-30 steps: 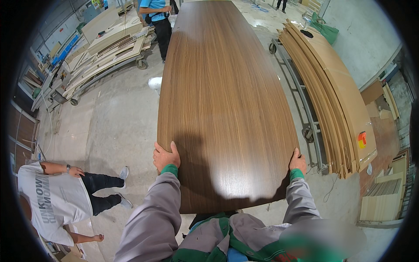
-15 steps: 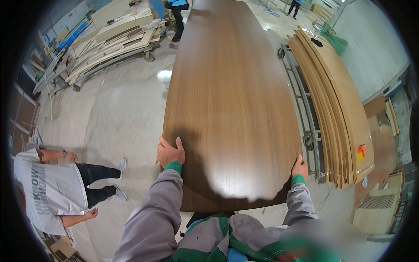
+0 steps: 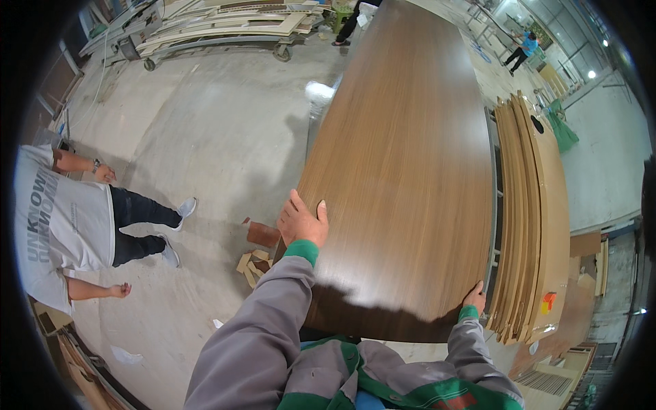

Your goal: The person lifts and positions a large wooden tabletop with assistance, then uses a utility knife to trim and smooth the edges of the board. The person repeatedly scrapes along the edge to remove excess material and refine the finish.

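A long brown wood-grain panel (image 3: 403, 150) stretches away from my waist, lying face up. My left hand (image 3: 302, 222) holds its left edge, thumb on the top face and the other fingers at the rim, partly hidden. Lower down on the opposite edge, my right hand (image 3: 475, 298) grips the panel near its close right corner, with most fingers out of sight beneath. At the panel's far end, a person in dark trousers (image 3: 350, 26) stands partly cut off by the frame. What supports the panel underneath is mostly hidden.
Brown boards or cardboard sheets (image 3: 526, 219) stand stacked close along the right side. A person in a white T-shirt (image 3: 75, 212) stands at left. Wood scraps (image 3: 254, 265) and a clear plastic-wrapped bundle (image 3: 319, 92) lie left of the panel. A wheeled cart (image 3: 225, 35) carries boards behind.
The view has turned, and the panel now slants to the right, closer to the brown stack. Both hands stay on its edges. Scraps at its left side have come into sight.
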Demonstrator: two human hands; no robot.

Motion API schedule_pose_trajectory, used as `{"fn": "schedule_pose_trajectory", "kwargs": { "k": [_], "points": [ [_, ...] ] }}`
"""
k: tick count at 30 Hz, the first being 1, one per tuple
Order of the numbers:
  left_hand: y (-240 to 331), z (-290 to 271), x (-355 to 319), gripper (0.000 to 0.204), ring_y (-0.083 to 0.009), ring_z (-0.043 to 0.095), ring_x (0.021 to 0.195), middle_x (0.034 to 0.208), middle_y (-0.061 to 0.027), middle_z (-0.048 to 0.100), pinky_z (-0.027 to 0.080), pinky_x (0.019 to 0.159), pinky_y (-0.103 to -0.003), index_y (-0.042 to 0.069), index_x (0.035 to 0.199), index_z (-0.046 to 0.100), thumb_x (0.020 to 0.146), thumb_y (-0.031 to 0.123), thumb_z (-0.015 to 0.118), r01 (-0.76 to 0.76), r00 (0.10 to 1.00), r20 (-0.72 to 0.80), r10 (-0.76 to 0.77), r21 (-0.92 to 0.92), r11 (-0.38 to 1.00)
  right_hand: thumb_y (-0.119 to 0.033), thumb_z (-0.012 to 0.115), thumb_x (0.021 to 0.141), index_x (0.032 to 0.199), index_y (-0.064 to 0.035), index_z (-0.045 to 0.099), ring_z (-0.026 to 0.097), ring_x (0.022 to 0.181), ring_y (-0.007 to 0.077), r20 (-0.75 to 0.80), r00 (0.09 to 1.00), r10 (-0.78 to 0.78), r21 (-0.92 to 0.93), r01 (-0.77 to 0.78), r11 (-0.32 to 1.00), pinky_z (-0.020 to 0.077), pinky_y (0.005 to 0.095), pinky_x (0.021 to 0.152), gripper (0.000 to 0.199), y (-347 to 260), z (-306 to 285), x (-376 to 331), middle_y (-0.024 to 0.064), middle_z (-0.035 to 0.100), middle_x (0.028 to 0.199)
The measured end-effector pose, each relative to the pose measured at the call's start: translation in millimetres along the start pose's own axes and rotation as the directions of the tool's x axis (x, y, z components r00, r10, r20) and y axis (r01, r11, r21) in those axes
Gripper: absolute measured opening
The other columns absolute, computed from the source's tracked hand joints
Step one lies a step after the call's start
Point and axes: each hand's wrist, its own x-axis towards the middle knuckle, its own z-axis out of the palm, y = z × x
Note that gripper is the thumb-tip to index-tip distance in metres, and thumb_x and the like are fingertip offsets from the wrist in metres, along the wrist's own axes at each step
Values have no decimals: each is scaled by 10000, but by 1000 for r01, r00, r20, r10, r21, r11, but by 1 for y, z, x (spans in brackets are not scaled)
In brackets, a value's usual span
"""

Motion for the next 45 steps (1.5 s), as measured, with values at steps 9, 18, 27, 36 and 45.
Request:
{"fn": "schedule_pose_trajectory", "kwargs": {
  "k": [9, 18, 27, 36, 45],
  "points": [
    [4, -4, 3, 817, -395, 477, 1356, 1475, -241, 483, 350, 1132, -531, -9, 1590, 275, 1017, 514, 532, 27, 998, 54, -27, -12, 1000, -642, 319, 1060, 1344, 29, 642, 626, 1237, 450, -56, 997, -46, -36, 44, 998, 485, 521, 1052, 797, 5, -1, 3, 275, 675, 1307],
    [7, 3, 0, 716, -384, 478, 1364, 1497, -217, 479, 364, 1132, -510, 22, 1595, 289, 1060, 465, 465, 33, 999, 29, -35, 56, 998, -615, 331, 1064, 1335, -15, 650, 642, 1213, 437, -25, 1000, -7, 25, 8, 1000, 496, 533, 1028, 731, 10, 0, 8, 255, 686, 1293],
    [15, -9, -3, 758, -371, 471, 1393, 1527, -219, 472, 366, 1155, -504, 34, 1596, 307, 1049, 530, 476, 45, 997, 61, -46, 13, 999, -748, 377, 992, 1423, 4, 595, 623, 1277, 413, 74, 996, 40, 18, -41, 999, 480, 508, 1073, 895, -8, -26, -6, 265, 651, 1368],
    [21, -16, -5, 768, -360, 472, 1388, 1512, -197, 491, 374, 1143, -500, 32, 1597, 308, 1040, 524, 503, 52, 997, 52, -53, 15, 999, -719, 369, 1009, 1345, 30, 628, 633, 1239, 438, 69, 998, 14, 25, -16, 1000, 493, 521, 1042, 861, -3, -20, 0, 290, 667, 1311],
    [11, -2, -1, 639, -371, 484, 1377, 1507, -200, 503, 397, 1126, -507, 23, 1575, 347, 1074, 400, 466, 26, 1000, 16, -26, 9, 1000, -657, 323, 1050, 1324, 31, 641, 643, 1218, 444, 60, 998, 9, 21, -10, 1000, 492, 518, 1043, 806, 0, -15, 4, 286, 680, 1287]
  ]
}}
